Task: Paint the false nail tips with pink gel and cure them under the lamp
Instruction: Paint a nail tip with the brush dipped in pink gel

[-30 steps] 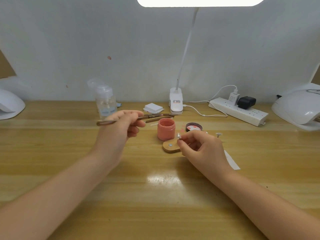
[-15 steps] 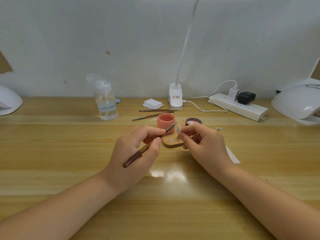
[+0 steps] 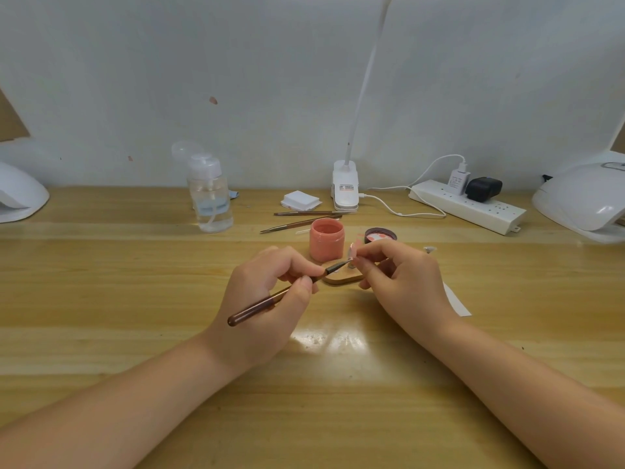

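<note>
Nail tip (image 3: 352, 252) pinched upright in right hand (image 3: 402, 275) fingertips, held over the middle of the bench (image 3: 101, 299), above a wooden holder (image 3: 341, 278). Left hand (image 3: 267, 299) grips a brush (image 3: 270, 299), bristle end touching the tip. Pink gel jar (image 3: 326, 240) open just behind, lid (image 3: 380, 235) beside it. Curing lamp (image 3: 585, 201) at the back right edge, well apart.

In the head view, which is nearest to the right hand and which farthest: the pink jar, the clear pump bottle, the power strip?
From the right hand:
1. Pink jar, just beyond it, slightly left.
2. Power strip, farther back on the right, by the wall.
3. Clear pump bottle, far back on the left.
</note>
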The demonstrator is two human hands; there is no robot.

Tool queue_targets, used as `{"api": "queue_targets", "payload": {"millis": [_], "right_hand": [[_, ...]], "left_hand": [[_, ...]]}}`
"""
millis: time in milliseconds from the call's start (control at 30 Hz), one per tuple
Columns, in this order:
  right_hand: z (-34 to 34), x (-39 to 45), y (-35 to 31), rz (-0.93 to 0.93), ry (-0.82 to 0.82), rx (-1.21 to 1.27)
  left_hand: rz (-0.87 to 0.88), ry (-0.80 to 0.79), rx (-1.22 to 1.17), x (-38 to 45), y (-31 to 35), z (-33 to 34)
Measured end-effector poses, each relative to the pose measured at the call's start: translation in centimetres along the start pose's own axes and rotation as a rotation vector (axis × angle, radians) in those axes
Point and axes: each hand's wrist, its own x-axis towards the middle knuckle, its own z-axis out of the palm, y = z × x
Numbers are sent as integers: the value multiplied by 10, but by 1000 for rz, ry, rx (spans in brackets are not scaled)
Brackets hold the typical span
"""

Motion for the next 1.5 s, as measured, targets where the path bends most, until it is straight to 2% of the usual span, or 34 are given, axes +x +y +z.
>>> {"api": "queue_targets", "payload": {"millis": [133,333,533,667,867,1100,1367,1500], "right_hand": [[1,0,1,7,7,5],[-1,0,1,10,-9,-4],[-2,0,-3,-6,-7,0],[-2,0,-4,1,-6,-18],[-2,1,-5,-6,-5,-44],[-2,-1,-5,-91,31,-149],[-2,0,-3,-97,49,-173],[-2,-1,-3,-109,61,-180]], "left_hand": [[-49,47,-20,1,3,3],[-69,-4,19,0,2,3],[-69,39,-44,-1,4,3],[-116,5,-19,0,4,5],[-61,25,-31,-2,4,1],[-74,-14,15,1,3,5],[-55,27,5,-1,6,3],[-67,-36,20,0,5,4]]}}
